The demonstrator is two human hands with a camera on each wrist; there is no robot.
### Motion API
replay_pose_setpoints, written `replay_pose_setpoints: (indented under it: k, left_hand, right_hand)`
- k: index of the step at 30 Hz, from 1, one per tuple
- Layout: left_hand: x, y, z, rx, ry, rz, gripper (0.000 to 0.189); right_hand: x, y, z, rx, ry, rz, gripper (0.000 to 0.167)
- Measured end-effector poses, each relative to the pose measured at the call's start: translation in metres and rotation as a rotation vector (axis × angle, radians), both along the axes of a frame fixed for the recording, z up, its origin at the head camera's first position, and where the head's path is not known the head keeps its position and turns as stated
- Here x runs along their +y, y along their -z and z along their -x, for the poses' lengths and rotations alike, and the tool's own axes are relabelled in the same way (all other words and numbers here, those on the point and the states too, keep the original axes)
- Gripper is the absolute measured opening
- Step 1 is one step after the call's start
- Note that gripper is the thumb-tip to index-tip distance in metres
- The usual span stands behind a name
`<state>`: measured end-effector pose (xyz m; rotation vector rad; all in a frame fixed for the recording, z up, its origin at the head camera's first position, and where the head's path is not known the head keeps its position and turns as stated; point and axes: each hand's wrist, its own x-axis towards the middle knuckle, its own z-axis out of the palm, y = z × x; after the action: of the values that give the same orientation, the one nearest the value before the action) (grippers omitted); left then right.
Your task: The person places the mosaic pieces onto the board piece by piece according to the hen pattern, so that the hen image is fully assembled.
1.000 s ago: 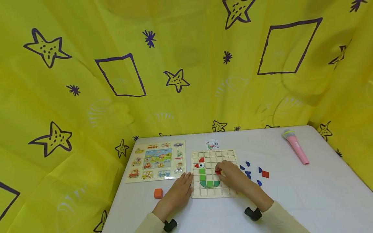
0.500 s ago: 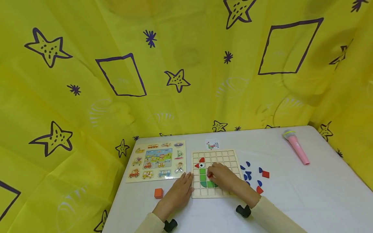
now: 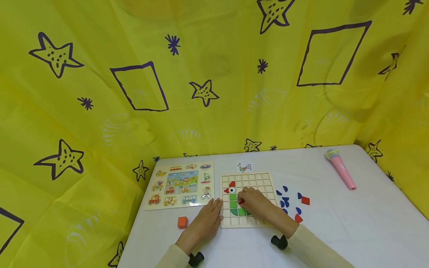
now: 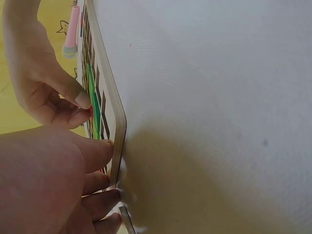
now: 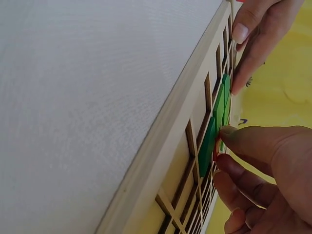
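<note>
A wooden grid board (image 3: 264,178) lies in the middle of the table, bearing a bird's head and neck of red, white and green tiles (image 3: 233,204). My right hand (image 3: 258,204) is over the board, thumb and fingertips pinching a small red tile (image 5: 217,147). In the right wrist view that tile sits right beside the green tiles (image 5: 207,146), its shape mostly hidden by fingers. My left hand (image 3: 208,219) rests at the board's left edge with fingers extended; the left wrist view shows its thumb against the board's rim (image 4: 117,107).
Several blue half-round tiles (image 3: 285,201), a red square (image 3: 305,201) and a red rounded tile (image 3: 298,218) lie right of the board. A picture card (image 3: 244,166) is behind it. Leftward are a vehicle puzzle (image 3: 161,203) and an orange cube (image 3: 182,222); a pink microphone (image 3: 342,171) lies far right.
My right hand has moved left across the board with the red tile, then stayed almost still. The red rounded tile has come out from behind my forearm. My left hand has not moved.
</note>
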<state>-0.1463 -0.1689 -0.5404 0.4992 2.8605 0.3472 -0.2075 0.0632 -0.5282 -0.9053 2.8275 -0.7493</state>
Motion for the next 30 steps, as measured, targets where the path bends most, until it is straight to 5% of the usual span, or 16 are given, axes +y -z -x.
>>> replay_pose_setpoints:
  k: [11, 18, 30]
  left_hand:
    - [0.000, -0.001, 0.000, -0.011, -0.001, -0.016, 0.061]
    - [0.000, 0.000, 0.001, 0.000, 0.007, -0.011, 0.061]
    - [0.000, -0.001, -0.001, -0.007, 0.008, -0.007, 0.062]
  right_hand:
    - [0.001, 0.003, 0.000, 0.061, 0.006, -0.004, 0.010]
    - [0.006, -0.002, 0.000, 0.002, 0.039, -0.030, 0.007]
    - [0.084, -0.018, 0.003, -0.104, 0.203, 0.035, 0.022]
